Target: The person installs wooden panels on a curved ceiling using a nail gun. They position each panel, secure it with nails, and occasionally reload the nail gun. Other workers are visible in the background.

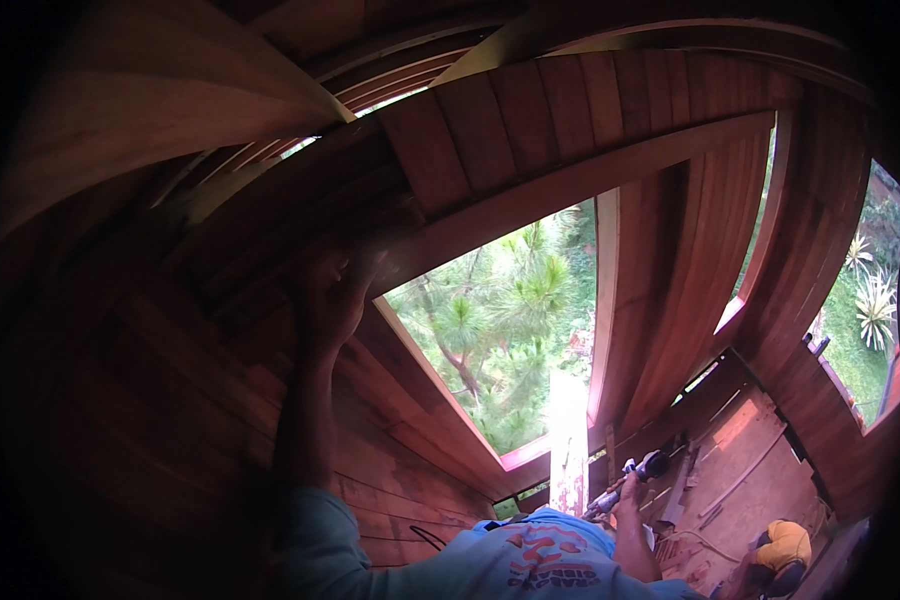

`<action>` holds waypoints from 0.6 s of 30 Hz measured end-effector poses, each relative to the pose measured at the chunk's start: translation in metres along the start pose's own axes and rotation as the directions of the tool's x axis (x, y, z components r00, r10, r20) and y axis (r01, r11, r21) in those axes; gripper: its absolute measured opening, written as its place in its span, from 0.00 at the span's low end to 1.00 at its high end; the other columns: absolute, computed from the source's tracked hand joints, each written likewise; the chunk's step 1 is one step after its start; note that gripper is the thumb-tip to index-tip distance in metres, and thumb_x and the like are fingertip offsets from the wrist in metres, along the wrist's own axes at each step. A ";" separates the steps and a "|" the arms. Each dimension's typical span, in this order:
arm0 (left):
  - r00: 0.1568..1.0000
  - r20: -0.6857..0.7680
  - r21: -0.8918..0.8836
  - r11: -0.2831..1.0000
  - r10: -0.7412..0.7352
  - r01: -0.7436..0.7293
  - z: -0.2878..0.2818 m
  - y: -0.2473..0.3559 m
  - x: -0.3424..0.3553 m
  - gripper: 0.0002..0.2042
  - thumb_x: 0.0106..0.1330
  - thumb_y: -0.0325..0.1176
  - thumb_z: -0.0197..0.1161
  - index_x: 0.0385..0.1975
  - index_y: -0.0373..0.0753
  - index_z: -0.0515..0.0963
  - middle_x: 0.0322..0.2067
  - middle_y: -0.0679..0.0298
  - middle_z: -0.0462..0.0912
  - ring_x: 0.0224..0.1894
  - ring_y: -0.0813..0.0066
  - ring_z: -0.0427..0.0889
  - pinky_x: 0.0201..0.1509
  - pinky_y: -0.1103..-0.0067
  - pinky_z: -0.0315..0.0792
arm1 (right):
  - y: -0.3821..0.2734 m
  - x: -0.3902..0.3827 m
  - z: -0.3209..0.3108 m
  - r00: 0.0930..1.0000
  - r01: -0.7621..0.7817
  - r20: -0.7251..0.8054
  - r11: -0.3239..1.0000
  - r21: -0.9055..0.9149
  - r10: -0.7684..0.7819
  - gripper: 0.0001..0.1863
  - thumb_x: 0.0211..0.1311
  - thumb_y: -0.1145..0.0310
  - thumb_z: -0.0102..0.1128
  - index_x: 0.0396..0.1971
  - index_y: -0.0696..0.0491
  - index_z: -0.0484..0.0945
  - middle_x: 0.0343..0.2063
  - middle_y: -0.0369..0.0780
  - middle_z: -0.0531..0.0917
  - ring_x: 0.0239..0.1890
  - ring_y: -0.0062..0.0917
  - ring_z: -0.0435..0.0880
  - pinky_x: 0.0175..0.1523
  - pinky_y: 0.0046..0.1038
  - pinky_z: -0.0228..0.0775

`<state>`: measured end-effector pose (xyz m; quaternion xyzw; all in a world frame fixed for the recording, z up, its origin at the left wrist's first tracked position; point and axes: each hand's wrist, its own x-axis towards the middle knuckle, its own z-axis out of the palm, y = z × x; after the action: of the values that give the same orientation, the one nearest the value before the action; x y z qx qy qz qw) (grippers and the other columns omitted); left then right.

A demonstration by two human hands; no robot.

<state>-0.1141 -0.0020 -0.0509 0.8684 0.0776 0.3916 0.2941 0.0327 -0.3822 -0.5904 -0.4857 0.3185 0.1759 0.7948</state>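
My left hand is raised to the plank wall beside the upper left corner of the window opening. It touches or nearly touches the wooden beam above the window, but shadow and blur hide its fingers. Low down near my waist, my right hand is wrapped round a power tool with a silvery body and a black end. The tool is too small to tell its exact kind.
Pine branches show through the window opening. A pale upright board stands at its sill. Below right, a person in a yellow top is near a wooden floor strewn with a cord and scraps. Another opening is at the far right.
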 end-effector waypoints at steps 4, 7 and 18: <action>0.983 -0.159 -0.144 0.983 0.095 -0.118 0.021 0.033 -0.015 0.10 0.67 0.35 0.65 0.38 0.34 0.81 0.33 0.66 0.83 0.36 0.83 0.79 0.41 0.82 0.73 | -0.001 0.002 -0.002 0.999 0.044 0.003 0.999 -0.028 -0.044 0.08 0.58 0.68 0.52 0.30 0.57 0.67 0.12 0.37 0.69 0.10 0.24 0.70 0.16 0.32 0.69; 0.968 -0.248 -0.160 0.983 0.043 -0.085 0.015 0.030 -0.021 0.07 0.68 0.34 0.64 0.33 0.37 0.80 0.28 0.74 0.79 0.31 0.90 0.74 0.32 0.85 0.66 | -0.004 -0.004 0.005 1.000 0.021 -0.007 1.000 -0.022 -0.021 0.08 0.58 0.69 0.52 0.30 0.57 0.67 0.12 0.37 0.70 0.10 0.25 0.70 0.16 0.32 0.70; 0.992 0.055 0.076 0.990 0.115 -0.119 0.058 0.017 -0.044 0.14 0.71 0.42 0.57 0.41 0.35 0.75 0.38 0.56 0.80 0.43 0.62 0.80 0.44 0.72 0.72 | -0.011 -0.002 -0.008 0.999 0.025 -0.021 1.000 0.016 -0.024 0.10 0.60 0.66 0.55 0.30 0.56 0.67 0.13 0.37 0.70 0.09 0.25 0.70 0.16 0.33 0.71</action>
<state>-0.1042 -0.0576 -0.0995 0.8921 0.0344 0.3826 0.2380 0.0357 -0.3941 -0.5844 -0.4849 0.3221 0.1586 0.7975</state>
